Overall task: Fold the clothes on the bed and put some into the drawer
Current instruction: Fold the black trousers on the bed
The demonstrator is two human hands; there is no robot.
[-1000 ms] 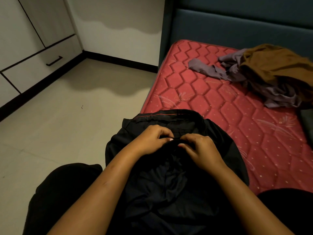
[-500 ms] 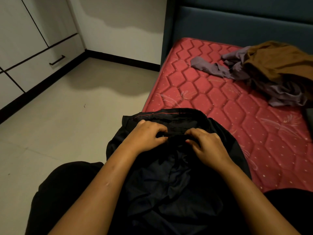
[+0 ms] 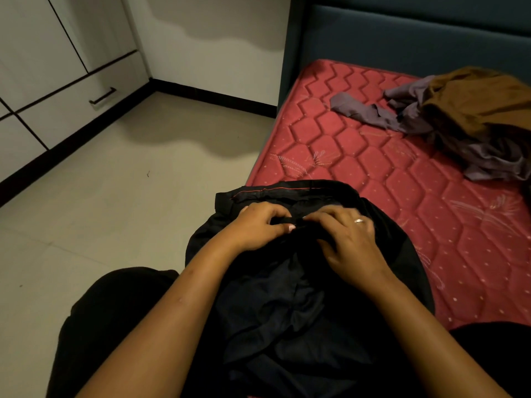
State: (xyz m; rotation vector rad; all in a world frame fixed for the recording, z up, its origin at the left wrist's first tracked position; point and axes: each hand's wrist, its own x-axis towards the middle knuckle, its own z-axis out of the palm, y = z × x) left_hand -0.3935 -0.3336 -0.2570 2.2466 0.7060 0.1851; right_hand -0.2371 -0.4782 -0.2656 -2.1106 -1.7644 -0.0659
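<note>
While left hand [image 3: 258,226], right hand [image 3: 352,238] pinch black garment [image 3: 284,314], drawer [image 3: 61,109] closed.

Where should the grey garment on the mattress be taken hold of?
The grey garment is probably best pinched at its long loose end, approached from the floor side over bare mattress: that end lies flat and free, the rest bunched under the brown garment.

Dim, warm indoor light; a wavy-edged shadow crosses the wall [image 3: 218,27] and floor [image 3: 184,139]. The black garment [image 3: 287,305] loses detail in darkness. Edges bend; the right hand [image 3: 353,242] looks slightly blurred
</note>
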